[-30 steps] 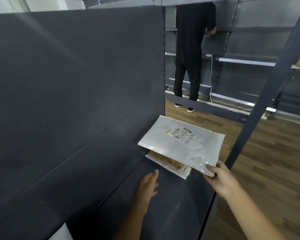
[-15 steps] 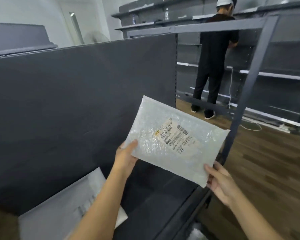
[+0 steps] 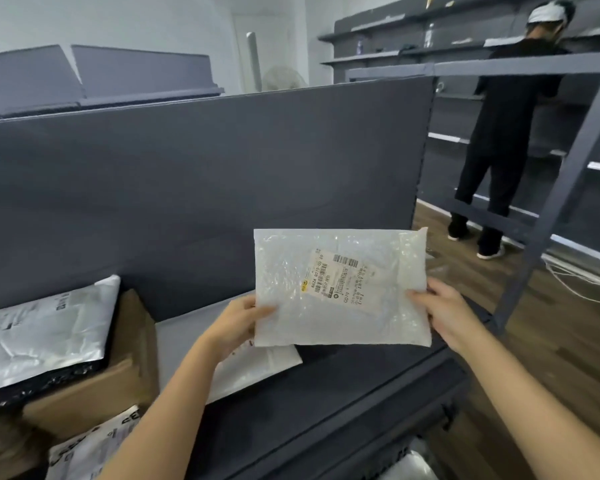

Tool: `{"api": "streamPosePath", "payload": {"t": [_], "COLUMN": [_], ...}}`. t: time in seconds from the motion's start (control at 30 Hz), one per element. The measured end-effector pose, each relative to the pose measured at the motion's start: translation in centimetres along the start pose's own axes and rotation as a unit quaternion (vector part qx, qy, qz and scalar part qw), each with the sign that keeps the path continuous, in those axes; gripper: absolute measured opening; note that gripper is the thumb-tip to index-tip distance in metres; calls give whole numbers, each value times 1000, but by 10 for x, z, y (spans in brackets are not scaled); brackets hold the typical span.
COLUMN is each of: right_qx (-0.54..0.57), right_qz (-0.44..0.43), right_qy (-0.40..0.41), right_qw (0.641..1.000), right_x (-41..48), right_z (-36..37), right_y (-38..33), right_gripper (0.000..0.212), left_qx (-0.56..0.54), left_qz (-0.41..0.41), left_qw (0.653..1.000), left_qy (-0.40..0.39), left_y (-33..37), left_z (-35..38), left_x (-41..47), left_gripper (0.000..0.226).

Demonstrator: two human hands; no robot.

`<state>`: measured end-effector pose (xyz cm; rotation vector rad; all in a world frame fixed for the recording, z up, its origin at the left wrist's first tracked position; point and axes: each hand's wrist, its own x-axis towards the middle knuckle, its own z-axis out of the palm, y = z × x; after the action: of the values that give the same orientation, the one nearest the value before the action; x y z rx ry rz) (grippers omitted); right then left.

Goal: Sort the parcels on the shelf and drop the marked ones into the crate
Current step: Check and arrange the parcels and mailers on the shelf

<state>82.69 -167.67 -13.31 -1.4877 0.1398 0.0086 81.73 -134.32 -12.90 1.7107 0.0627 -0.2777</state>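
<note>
Grey shelf (image 3: 326,393) runs from near left to far right, backed by a tall panel. Above its right part both hands hold a mailer (image 3: 340,306) upright with its label (image 3: 340,278) facing the camera, probably so the print can be checked for a mark before it goes to shelf or crate. Left hand (image 3: 236,323) pinches the lower left edge, thumb in front. Right hand (image 3: 444,310) grips the right edge the same way. A white parcel (image 3: 257,365) lies on the shelf beneath. At left, a silver parcel (image 3: 42,327) rests on a box (image 3: 118,375). No crate shows plainly.
</note>
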Motion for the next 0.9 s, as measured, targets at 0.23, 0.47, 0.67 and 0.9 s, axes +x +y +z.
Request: {"api": "streamPosePath", "payload": {"t": [0.23, 0.47, 0.67, 0.9], "right_qx": [-17, -36, -61, -54], "right_qz": [25, -154, -203, -150], "right_qy": [-77, -132, -135, -108], "right_qw": [997, 979, 968, 981], "right_x": [26, 24, 36, 45], "right_z": [62, 132, 165, 189], "right_y": [-7, -15, -1, 3], "right_gripper": [24, 15, 31, 21], "left_qx": [-47, -37, 7, -6], "left_qz": [25, 140, 111, 128], "left_qw": [994, 980, 988, 971], "left_qy": [97, 138, 109, 204], "left_y": [-4, 3, 14, -19], "left_z": [-51, -107, -161, -166], "left_x": [-25, -38, -12, -10], "left_gripper": [16, 12, 53, 20]}}
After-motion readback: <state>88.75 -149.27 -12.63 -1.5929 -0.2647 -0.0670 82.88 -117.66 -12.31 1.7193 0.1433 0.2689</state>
